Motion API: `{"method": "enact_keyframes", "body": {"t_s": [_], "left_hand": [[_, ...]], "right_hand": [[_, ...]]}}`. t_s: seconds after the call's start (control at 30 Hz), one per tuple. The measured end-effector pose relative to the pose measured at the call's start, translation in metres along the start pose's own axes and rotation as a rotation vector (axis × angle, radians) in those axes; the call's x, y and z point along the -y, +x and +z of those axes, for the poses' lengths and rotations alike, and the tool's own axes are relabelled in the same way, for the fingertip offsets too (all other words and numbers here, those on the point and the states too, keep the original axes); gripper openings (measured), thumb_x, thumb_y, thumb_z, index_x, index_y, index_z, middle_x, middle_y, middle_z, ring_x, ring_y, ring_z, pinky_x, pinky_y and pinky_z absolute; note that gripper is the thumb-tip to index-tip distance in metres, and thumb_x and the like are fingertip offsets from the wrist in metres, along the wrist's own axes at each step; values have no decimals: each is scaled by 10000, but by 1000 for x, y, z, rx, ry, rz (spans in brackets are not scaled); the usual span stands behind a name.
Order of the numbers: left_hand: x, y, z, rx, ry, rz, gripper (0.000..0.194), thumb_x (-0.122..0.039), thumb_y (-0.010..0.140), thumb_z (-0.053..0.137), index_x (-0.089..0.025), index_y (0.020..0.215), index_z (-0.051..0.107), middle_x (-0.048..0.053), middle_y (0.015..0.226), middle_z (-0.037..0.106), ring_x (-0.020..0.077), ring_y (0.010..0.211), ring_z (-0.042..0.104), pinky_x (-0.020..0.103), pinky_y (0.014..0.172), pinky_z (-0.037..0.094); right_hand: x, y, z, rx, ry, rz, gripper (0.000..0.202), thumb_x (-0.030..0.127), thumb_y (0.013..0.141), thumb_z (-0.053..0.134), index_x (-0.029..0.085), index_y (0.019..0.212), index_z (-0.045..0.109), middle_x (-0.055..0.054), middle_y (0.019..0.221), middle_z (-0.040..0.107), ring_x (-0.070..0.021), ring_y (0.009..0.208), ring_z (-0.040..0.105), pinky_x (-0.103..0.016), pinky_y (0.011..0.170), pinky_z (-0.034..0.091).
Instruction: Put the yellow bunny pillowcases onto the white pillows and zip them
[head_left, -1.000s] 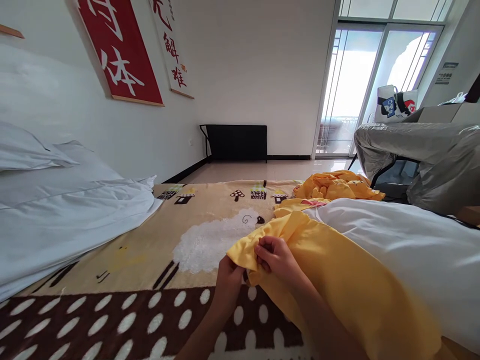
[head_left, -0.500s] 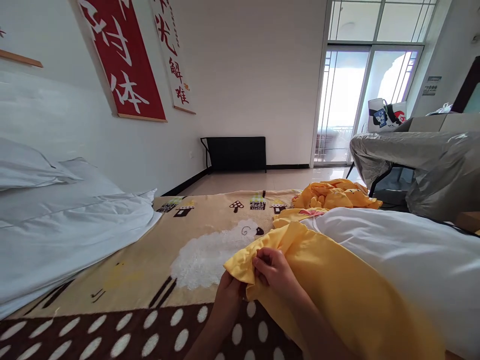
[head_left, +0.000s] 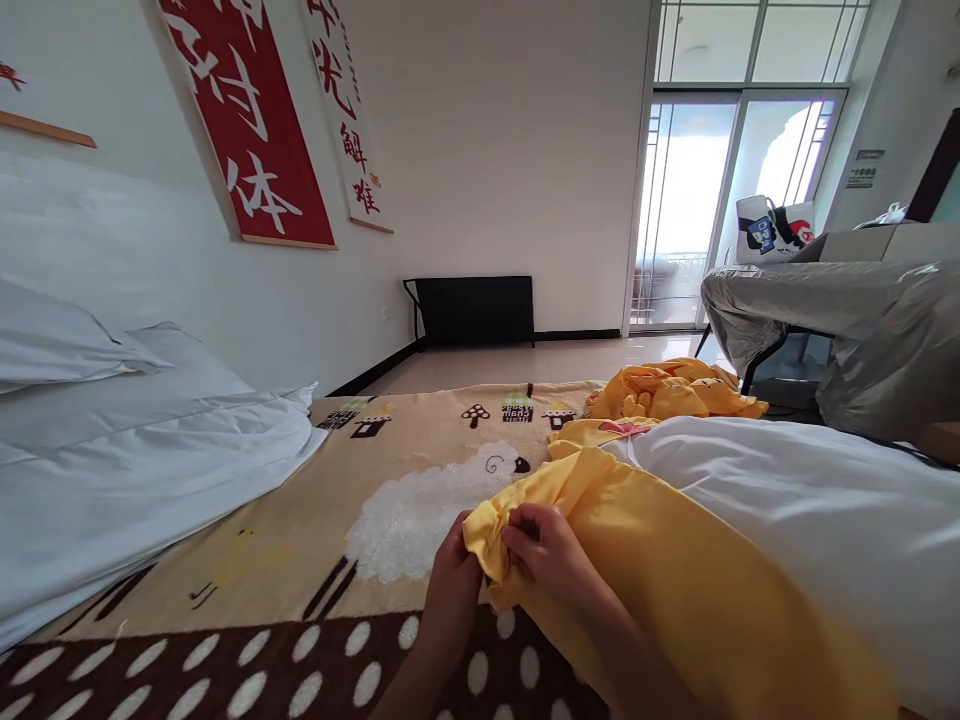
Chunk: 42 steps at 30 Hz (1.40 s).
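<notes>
The right hand pinched the edge of the yellow cloth, and the left hand grasped its corner just beside, fingers partly hidden by folds; from that grip the cloth spread to the right and toward the wearer, against white bedding. Below the grip lay a sheep-patterned blanket; a crumpled yellow bundle sat beyond it, farther right

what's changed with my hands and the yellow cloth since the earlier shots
Your left hand has edged toward your right hand, and the corner of the yellow cloth between them has bunched inward. The head view has tilted up since the first picture. Both hands still grip the cloth. The sheep blanket and white bedding at right stayed put.
</notes>
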<state>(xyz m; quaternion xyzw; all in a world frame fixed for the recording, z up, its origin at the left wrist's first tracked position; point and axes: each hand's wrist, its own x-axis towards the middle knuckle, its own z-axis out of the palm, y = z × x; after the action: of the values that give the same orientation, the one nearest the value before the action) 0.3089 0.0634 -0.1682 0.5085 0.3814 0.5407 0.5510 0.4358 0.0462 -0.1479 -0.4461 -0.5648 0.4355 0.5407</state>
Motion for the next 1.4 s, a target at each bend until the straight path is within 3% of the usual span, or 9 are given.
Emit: {"method": "enact_keyframes", "body": {"t_s": [0.13,0.33,0.43,0.57,0.73,0.93,1.13,1.3,1.4], "left_hand": [[-14,1,-2,3,-95,-54,237,-336,649,689,-150,794,671,44,729,645,183,702,576,257,620,470],[-27,-3,-8,171,-90,-121,336,-466,777,600,-144,840,673,64,765,632,166,692,545,247,613,455],[-26,-2,-10,130,-42,-133,306,-433,714,678,-151,833,688,47,753,630,163,707,536,238,632,458],[-22,2,-13,-27,27,-117,292,-407,612,741,-140,716,683,17,644,592,154,656,518,218,579,426],[-28,4,-18,81,181,-116,357,-470,622,726,-126,630,629,16,592,557,120,561,462,214,523,374],[-24,5,-21,160,137,-186,328,-428,650,740,-127,728,635,2,618,562,107,559,481,202,501,354],[-17,2,-14,186,-110,-288,396,-380,644,766,-128,920,634,46,791,651,178,748,596,271,685,468],[-17,1,-16,106,22,-331,470,-448,642,756,-116,934,597,6,707,605,150,648,567,244,576,429],[-18,1,-16,147,-82,-345,412,-398,640,774,-122,890,597,11,726,623,149,663,582,242,604,444]], "right_hand": [[-3,2,2,-52,-34,-32,262,396,718,546,186,595,450,51,521,395,-81,500,340,-212,463,261],[-1,0,5,-94,-85,-54,219,357,720,523,186,603,450,39,549,420,-97,543,368,-224,512,308],[0,-1,5,-99,-101,-59,216,345,715,524,189,595,435,45,549,408,-95,542,354,-224,512,308],[2,-1,6,-99,-141,-62,194,311,715,513,191,586,429,47,537,397,-94,539,348,-220,504,294],[6,-5,9,-115,-199,-72,175,272,731,488,194,591,419,45,544,407,-95,537,347,-219,509,290],[3,-8,12,-130,-339,-124,189,232,782,459,192,603,414,38,560,444,-94,545,358,-219,533,287],[-3,-8,12,-117,-432,-169,195,192,817,417,183,627,460,15,606,513,-101,572,398,-221,562,301],[-1,-10,10,-103,-478,-180,199,198,844,415,184,651,462,11,634,540,-104,586,422,-218,575,309],[3,-12,8,-52,-549,-175,206,208,873,404,187,676,462,6,657,562,-108,596,448,-216,576,308]]}}
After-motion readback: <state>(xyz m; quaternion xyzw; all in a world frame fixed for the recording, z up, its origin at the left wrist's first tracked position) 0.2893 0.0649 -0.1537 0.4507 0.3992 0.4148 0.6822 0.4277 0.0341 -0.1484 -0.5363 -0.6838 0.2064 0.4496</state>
